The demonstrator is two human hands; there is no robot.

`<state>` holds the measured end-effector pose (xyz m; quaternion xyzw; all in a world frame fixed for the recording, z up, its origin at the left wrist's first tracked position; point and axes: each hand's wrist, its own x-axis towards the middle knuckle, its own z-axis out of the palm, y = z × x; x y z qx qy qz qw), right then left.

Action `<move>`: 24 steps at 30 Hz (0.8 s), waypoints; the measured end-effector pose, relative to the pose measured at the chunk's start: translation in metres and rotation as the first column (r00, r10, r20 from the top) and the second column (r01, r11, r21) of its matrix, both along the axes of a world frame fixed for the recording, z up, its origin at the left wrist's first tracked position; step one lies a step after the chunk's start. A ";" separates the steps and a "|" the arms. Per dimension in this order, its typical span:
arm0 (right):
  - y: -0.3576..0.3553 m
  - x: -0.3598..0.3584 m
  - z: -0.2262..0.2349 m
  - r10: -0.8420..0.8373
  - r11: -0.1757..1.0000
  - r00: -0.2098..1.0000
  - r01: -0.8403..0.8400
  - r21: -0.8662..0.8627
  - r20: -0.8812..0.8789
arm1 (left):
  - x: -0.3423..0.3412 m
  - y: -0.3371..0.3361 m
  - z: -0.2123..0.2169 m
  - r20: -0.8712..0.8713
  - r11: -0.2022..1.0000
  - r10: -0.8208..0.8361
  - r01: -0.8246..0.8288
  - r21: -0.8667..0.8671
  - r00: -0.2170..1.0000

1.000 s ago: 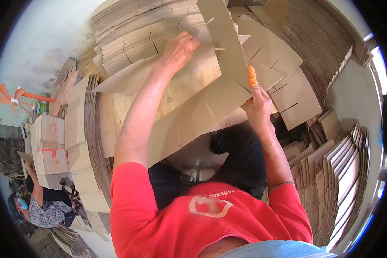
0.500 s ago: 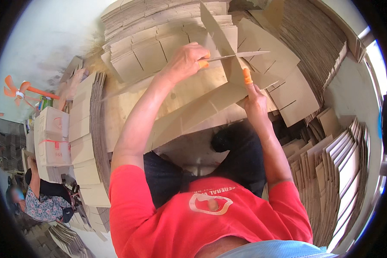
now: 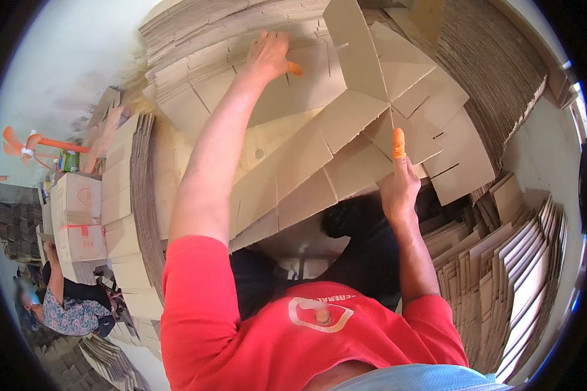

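Observation:
My right hand [image 3: 401, 186] grips a cardboard divider [image 3: 300, 159] near the point where its slotted strips cross; an orange finger cover sits on the thumb. One long strip stretches from there toward the lower left, and another panel stands up toward the far side. My left hand [image 3: 269, 57] rests at the far stack of slotted cardboard strips [image 3: 209, 81], its orange-covered thumb held apart from the fingers. Nothing shows held in it, though its fingertips are partly hidden against the stack.
Flat cardboard pieces [image 3: 460, 146] lie at the right of the wooden work surface [image 3: 257, 153]. More cardboard stacks [image 3: 502, 267] stand at the lower right and along the left [image 3: 124, 215]. A carton [image 3: 79, 208], an orange fan [image 3: 27, 146] and another person [image 3: 78, 309] are farther left.
My left hand has let go of a cardboard strip and moved up and left to the far stack. The strip now sits crossed in the divider, which my right hand has shifted slightly right and nearer.

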<state>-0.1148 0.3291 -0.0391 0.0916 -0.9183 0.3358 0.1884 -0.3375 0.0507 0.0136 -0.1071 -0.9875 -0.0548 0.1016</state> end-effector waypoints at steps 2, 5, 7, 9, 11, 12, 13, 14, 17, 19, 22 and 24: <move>0.001 -0.003 0.001 -0.002 1.000 1.000 0.002 -0.003 -0.031 | -0.011 0.005 -0.018 -0.051 0.998 0.018 -0.021 -0.059 0.999; 0.005 -0.010 -0.004 0.016 1.000 0.996 -0.015 0.008 -0.090 | -0.023 0.006 -0.040 -0.146 0.991 0.015 -0.034 -0.129 0.989; 0.007 -0.013 -0.008 0.031 0.999 0.992 -0.029 0.018 -0.126 | -0.030 0.005 -0.047 -0.182 0.988 -0.013 -0.016 -0.155 0.983; 0.007 -0.016 -0.008 0.047 0.999 0.986 -0.044 0.020 -0.159 | -0.037 0.002 -0.047 -0.189 0.985 -0.048 0.016 -0.169 0.981; 0.006 -0.017 -0.005 0.054 0.998 0.985 -0.051 0.021 -0.162 | -0.037 -0.005 -0.046 -0.212 0.990 -0.092 0.067 -0.121 0.973; 0.005 -0.018 -0.002 0.055 0.998 0.985 -0.053 0.021 -0.166 | -0.036 -0.007 -0.044 -0.226 0.991 -0.114 0.094 -0.097 0.967; 0.004 -0.018 0.000 0.063 0.998 0.985 -0.062 0.009 -0.159 | -0.034 -0.009 -0.044 -0.253 0.987 -0.142 0.119 -0.104 0.957; 0.004 -0.017 0.004 0.071 0.997 0.985 -0.072 -0.001 -0.155 | -0.032 -0.010 -0.042 -0.281 0.983 -0.170 0.144 -0.111 0.944; 0.003 -0.018 0.005 0.081 0.996 0.982 -0.086 -0.019 -0.168 | -0.020 -0.008 -0.039 -0.277 0.983 -0.173 0.149 -0.107 0.945; 0.004 -0.016 0.006 0.081 0.996 0.984 -0.086 -0.027 -0.157 | -0.016 -0.005 -0.033 -0.207 0.982 -0.166 0.143 -0.120 0.964; 0.005 -0.012 0.009 0.084 0.995 0.988 -0.089 -0.034 -0.127 | -0.017 0.000 -0.021 -0.050 0.981 -0.141 0.133 -0.138 0.989; 0.007 -0.009 0.009 0.097 0.994 0.986 -0.103 -0.037 -0.137 | -0.017 0.002 -0.016 0.055 0.990 -0.086 0.092 -0.109 0.995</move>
